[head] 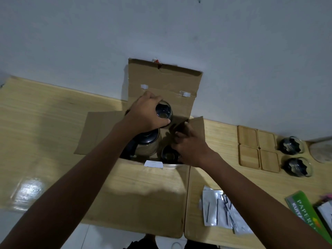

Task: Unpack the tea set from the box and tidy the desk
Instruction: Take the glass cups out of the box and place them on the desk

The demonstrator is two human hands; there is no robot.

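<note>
An open cardboard box (161, 83) stands on the wooden desk against the wall, its flaps spread. My left hand (143, 114) grips a glass cup (164, 112) above the box opening. My right hand (190, 146) reaches into the box's right side, its fingers against the right flap (196, 124) and beside another glass cup (168, 155) still inside. A glass teapot with a dark lid (147, 142) sits in the box under my left wrist. Two glass cups (290, 145) (297, 167) stand on the desk at right, next to several wooden coasters (256, 148).
The box's front flap (143, 194) hangs over the desk's near edge. Silver sachets (219, 209) lie at front right. A green paper pack (305, 209) is at the right edge. A pale round object (321, 151) sits far right. The desk's left part (45, 123) is bare wood.
</note>
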